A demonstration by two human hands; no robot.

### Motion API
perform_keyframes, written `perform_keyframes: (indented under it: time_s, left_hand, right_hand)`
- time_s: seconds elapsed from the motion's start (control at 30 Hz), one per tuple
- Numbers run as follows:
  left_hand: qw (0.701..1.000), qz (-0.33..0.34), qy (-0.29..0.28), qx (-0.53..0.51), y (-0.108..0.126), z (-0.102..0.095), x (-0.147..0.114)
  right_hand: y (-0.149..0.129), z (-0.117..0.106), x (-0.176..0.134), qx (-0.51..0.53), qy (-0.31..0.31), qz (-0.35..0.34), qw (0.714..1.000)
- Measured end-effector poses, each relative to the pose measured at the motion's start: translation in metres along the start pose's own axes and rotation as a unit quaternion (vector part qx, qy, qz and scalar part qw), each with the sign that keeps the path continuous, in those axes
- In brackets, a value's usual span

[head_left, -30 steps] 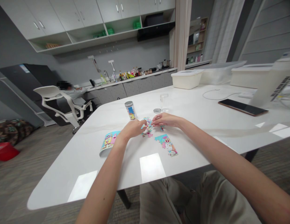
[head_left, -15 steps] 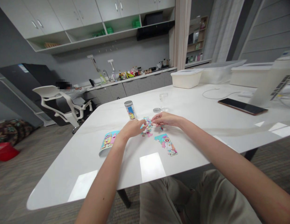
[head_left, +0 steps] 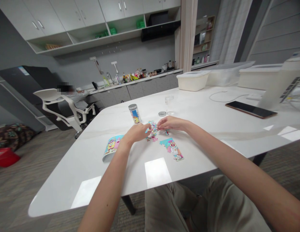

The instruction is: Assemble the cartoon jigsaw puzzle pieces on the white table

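A loose heap of small colourful jigsaw pieces [head_left: 154, 131] lies on the white table between my two hands. My left hand [head_left: 139, 131] reaches over its left side, fingers curled down among the pieces. At the heap's right edge my right hand [head_left: 169, 123] has thumb and fingertips pinched together. What either hand's fingers hold is too small to make out. Nearer to me lies a joined jigsaw section [head_left: 174, 150] with cartoon figures. A curled picture sheet [head_left: 111, 146] rests left of my left forearm, partly behind it.
Behind the heap stand a picture-wrapped canister [head_left: 134, 113], a silver lid [head_left: 162, 113] and a clear jar [head_left: 169, 104]. A phone [head_left: 251, 110], a cable and plastic bins [head_left: 192, 81] are on the right. Beyond the table, a person sits in a white chair [head_left: 67, 106].
Both hands stay over the heap, with only slight finger movement. The canister, picture sheet and joined section have not moved.
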State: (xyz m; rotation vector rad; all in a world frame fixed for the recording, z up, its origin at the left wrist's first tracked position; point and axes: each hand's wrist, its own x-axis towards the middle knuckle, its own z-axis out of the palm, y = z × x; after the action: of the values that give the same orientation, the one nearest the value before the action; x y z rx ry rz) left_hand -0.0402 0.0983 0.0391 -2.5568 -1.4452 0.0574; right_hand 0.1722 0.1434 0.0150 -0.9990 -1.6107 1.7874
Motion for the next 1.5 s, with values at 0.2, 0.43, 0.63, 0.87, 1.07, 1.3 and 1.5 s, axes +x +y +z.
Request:
perform_keyframes:
  time_s: [0.2, 0.43, 0.63, 0.87, 1.07, 1.3, 1.5]
  left_hand:
    - [1.000, 0.000, 0.001, -0.005, 0.0007, -0.0019, -0.0016]
    - [1.000, 0.003, -0.008, -0.002, 0.0025, -0.0040, -0.0008]
    - [1.000, 0.008, -0.001, -0.005, 0.0006, -0.0021, -0.0008]
    - [1.000, -0.008, -0.006, 0.001, 0.0015, -0.0050, -0.0020]
    - [1.000, 0.005, -0.002, 0.005, 0.0006, -0.0024, -0.0006]
    - [1.000, 0.020, -0.003, 0.004, 0.0007, -0.0015, -0.0004]
    - [1.000, 0.021, 0.010, -0.015, 0.0095, -0.0009, 0.0015]
  right_hand:
    - [0.0003, -0.0011, -0.0010, -0.032, -0.008, -0.013, 0.999]
    - [-0.0017, 0.0011, -0.0026, -0.026, -0.003, -0.027, 0.999]
    - [0.0016, -0.0021, -0.0006, -0.077, -0.022, 0.013, 0.997]
    - [0.0014, 0.0000, 0.0008, -0.060, -0.010, -0.007, 0.998]
    - [0.0015, -0.0001, 0.0015, -0.054, -0.011, 0.001, 0.998]
    - [0.0005, -0.0001, -0.0003, -0.070, -0.010, -0.011, 0.997]
    - [-0.0022, 0.0042, -0.0046, -0.060, -0.015, -0.007, 0.998]
